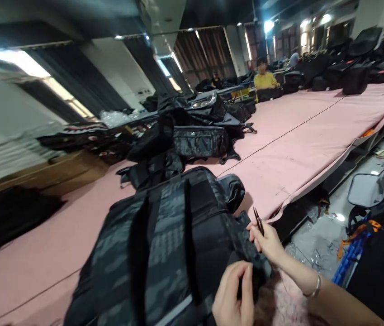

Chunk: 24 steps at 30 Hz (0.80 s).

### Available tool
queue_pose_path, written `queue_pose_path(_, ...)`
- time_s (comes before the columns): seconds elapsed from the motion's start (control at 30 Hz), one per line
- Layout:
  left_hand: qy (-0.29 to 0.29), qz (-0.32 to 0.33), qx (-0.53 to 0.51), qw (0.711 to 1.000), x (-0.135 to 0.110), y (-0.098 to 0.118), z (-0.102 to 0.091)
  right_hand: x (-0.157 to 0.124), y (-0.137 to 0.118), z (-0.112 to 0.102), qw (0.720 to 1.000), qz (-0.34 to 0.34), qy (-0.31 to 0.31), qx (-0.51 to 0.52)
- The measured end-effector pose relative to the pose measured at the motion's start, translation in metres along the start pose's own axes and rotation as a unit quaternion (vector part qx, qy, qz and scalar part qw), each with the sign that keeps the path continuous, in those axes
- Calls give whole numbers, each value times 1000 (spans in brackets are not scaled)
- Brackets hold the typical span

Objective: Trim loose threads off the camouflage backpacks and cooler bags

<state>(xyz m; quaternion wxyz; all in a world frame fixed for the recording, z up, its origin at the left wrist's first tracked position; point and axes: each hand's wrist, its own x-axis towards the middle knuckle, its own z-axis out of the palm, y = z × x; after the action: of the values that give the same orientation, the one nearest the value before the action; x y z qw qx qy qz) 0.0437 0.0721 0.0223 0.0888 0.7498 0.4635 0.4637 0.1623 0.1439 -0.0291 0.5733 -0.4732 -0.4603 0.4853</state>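
my right hand [266, 237] pinches a slim, dark, pointed tool [258, 221] beside the black-and-grey camouflage fabric backpack [168, 240], lying before me on the long, pink-covered table [300, 149]. my left hand [234, 290] presses thumb and finger together, on what i can't tell. the bag looks assembled; what's left is unclear, its near end cut off.

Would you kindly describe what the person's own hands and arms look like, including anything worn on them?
Both hands are bare, with no gloves. The right hand joins a slender forearm with no sleeve in view; a thin, silvery bangle circles it. The left hand is also ungloved, but its forearm lies out of frame, so I cannot tell about a sleeve there.
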Motion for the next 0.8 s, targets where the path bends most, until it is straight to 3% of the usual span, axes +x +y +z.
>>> queue_pose_path(0.1, 4, 23, 72, 997, 44, 5, -18, 2, 3, -3, 999, -21, -19, -20)
queue_pose_path(0.17, -33, 22, 157, 987, 75, -2, -20, 2, 2, -4, 998, -32, -17, -43)
queue_pose_path(0.3, -242, -21, 305, 921, 112, -24, -7, 3, -4, -9, 993, -51, -5, -106)
queue_pose_path(0.37, -300, -49, 330, 894, 116, -32, -2, 3, -9, -14, 979, -62, -7, -194)
queue_pose_path(0.53, -337, -77, 337, 876, 116, -32, -2, 2, -22, -29, 899, -100, -14, -425)
queue_pose_path(0.67, -357, -70, 386, 847, 115, -25, 2, 2, -27, -31, 865, -121, -35, -486)
queue_pose_path(0.8, -316, -42, 463, 827, 106, -26, 11, 1, -27, -30, 854, -138, -51, -500)
